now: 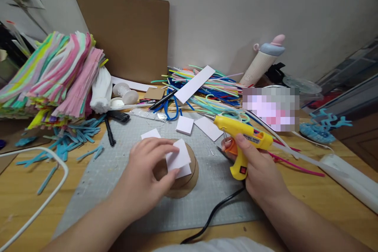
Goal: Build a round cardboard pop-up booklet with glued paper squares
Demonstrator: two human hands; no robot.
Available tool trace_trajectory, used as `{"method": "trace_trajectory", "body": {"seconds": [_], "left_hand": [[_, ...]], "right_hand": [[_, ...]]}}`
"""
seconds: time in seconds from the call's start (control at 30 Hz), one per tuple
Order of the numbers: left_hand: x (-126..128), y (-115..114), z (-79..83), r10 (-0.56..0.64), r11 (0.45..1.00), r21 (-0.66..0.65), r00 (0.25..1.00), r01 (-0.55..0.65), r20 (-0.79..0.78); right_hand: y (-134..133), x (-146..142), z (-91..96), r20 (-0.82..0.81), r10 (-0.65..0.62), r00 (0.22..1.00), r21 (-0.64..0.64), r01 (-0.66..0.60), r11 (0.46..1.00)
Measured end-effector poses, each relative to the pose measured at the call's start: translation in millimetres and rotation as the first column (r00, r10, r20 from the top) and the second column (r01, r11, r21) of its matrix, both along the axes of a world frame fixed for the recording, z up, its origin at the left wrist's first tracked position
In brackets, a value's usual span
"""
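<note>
My left hand [147, 169] pinches a small white card square [179, 155] between thumb and fingers. It is over a round brown cardboard disc [190, 183] on the grey cutting mat [141, 218]. Another white piece shows partly beneath the held square. My right hand [260, 165] grips a yellow hot glue gun [239, 128] by its handle, nozzle pointing left, with a clear glue stick out of its back. Beyond the disc lie a small white square stack [185, 125] and a white card rectangle [209, 128]. A further white piece [151, 134] is partly hidden behind my left hand.
Bundles of coloured pipe cleaners [59, 71] stand at the left, with more pipe cleaners [212, 86] heaped at the back under a white strip [195, 84]. A cardboard sheet [126, 31] leans on the wall. The black cord [214, 212] crosses the mat's front edge.
</note>
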State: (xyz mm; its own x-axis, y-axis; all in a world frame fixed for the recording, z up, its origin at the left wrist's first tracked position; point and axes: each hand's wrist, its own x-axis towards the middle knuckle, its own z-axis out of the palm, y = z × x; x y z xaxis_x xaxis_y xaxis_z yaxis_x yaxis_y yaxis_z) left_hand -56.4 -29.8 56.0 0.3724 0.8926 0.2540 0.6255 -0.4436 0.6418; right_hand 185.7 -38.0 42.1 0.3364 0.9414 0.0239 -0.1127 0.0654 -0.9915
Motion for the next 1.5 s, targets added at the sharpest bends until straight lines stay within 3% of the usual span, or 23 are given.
{"method": "trace_trajectory", "body": {"seconds": [0.1, 0.3, 0.77, 1.5], "left_hand": [[6, -4, -3.5, -0.034, 0.998, 0.052, 0.979, 0.045, -0.203], [8, -5, -10.6, -0.048, 0.998, 0.028, 0.951, 0.059, -0.304], [10, -3, -16.8, -0.104, 0.993, 0.015, 0.934, 0.116, -0.342], [11, -3, -15.1, -0.097, 0.995, -0.022, 0.932, 0.096, -0.35]], "right_hand": [[0, -1, -0.7, -0.04, 0.022, 0.999, -0.002, -0.022, 1.0], [-3, 0, -0.7, -0.015, 0.067, 0.998, -0.029, -0.067, 0.997], [-3, 2, -4.7, 0.047, 0.086, 0.995, -0.019, -0.085, 0.996], [-3, -1, -2.4, 0.014, 0.085, 0.996, -0.035, -0.084, 0.996]]}}
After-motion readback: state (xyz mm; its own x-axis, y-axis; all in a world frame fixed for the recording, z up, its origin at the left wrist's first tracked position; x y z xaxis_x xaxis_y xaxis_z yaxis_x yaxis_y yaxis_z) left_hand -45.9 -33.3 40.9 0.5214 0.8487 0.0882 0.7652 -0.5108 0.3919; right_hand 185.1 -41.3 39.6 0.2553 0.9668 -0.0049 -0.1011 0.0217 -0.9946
